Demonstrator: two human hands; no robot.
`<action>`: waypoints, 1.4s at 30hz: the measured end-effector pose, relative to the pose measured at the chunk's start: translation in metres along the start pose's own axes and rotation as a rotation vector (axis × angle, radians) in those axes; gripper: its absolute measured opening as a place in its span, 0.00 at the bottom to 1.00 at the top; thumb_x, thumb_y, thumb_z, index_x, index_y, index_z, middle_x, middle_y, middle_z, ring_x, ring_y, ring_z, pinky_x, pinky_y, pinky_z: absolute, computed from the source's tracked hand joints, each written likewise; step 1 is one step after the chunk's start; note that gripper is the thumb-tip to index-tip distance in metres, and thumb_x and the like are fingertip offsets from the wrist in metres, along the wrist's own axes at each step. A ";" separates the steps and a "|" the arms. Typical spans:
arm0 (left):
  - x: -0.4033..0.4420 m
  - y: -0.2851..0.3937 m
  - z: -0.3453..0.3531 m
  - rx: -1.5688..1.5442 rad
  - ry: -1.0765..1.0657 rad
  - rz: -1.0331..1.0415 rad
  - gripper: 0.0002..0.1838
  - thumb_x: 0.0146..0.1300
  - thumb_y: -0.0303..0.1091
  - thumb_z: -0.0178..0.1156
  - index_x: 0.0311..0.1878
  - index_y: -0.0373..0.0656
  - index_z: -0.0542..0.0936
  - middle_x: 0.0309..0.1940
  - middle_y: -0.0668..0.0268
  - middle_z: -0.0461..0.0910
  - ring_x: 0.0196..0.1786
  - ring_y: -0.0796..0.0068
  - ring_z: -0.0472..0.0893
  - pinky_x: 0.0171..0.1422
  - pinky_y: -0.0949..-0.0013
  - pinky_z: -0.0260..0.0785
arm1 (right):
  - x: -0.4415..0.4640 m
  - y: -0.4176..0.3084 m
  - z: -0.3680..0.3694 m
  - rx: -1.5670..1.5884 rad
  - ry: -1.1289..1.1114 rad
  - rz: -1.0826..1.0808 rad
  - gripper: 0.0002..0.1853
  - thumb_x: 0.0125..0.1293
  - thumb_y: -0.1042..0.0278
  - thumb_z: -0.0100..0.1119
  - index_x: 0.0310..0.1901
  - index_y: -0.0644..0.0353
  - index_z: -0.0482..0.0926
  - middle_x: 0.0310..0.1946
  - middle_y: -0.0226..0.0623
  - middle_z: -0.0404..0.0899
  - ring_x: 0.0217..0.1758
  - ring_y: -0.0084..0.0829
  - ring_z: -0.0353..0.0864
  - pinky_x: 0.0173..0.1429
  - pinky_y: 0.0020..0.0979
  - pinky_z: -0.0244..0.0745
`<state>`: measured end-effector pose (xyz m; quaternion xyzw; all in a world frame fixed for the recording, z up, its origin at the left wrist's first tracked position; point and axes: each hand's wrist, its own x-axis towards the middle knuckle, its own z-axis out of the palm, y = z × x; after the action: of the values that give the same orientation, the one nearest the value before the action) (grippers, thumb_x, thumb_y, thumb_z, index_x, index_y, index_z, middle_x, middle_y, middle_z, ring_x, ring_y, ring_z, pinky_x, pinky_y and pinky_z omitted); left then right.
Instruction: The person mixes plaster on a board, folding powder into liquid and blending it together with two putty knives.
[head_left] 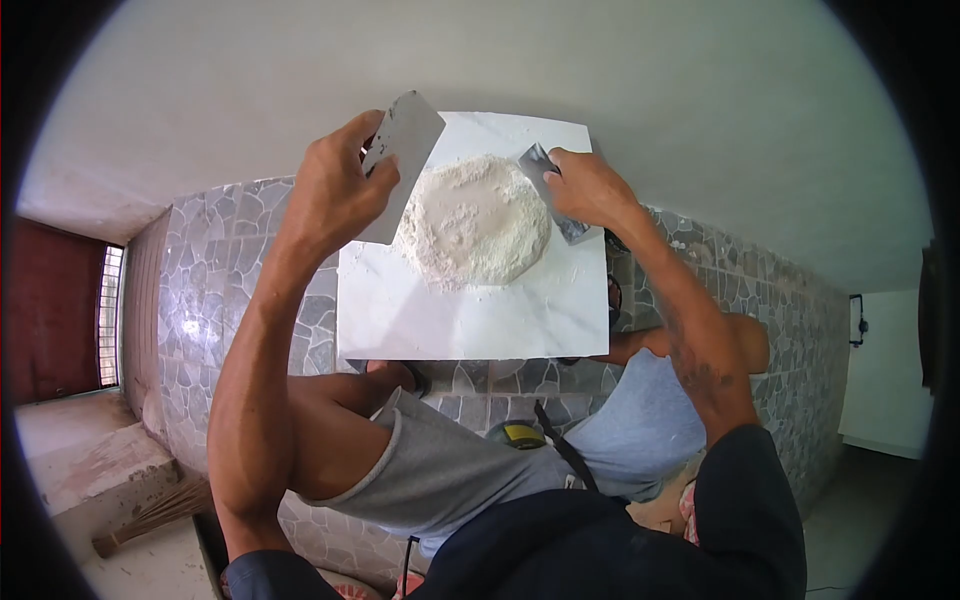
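Note:
A round heap of white powder (pixel 475 225) lies on a white marbled board (pixel 460 335), with a shallow hollow in its middle. My left hand (pixel 345 185) grips a wide flat metal scraper (pixel 408 165), held tilted at the heap's left edge, its lower part overlapping the board. On the other side, my right hand (pixel 590 188) holds a narrower metal scraper (pixel 538 165) by its back, close to the heap's right edge. Whether either blade touches the board cannot be made out.
Stone-patterned tiles (pixel 235 260) cover the floor beneath the board. My legs are on both sides of it, and a pale wall (pixel 500 60) rises beyond. A straw broom (pixel 155 515) lies at the lower left, near a dark red door (pixel 55 310).

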<state>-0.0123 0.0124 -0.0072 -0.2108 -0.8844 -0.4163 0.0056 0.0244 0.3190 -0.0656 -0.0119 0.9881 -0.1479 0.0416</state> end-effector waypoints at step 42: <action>-0.009 0.004 -0.001 -0.047 -0.031 0.003 0.23 0.64 0.30 0.60 0.60 0.28 0.77 0.35 0.56 0.83 0.38 0.72 0.81 0.46 0.64 0.75 | -0.125 0.017 0.102 1.384 0.116 0.692 0.18 0.76 0.73 0.56 0.62 0.73 0.70 0.55 0.42 0.77 0.56 0.32 0.78 0.63 0.33 0.74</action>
<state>-0.0029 0.0113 -0.0052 -0.2187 -0.8740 -0.4337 -0.0126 0.1580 0.3098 -0.1579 0.3338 0.6189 -0.7103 0.0317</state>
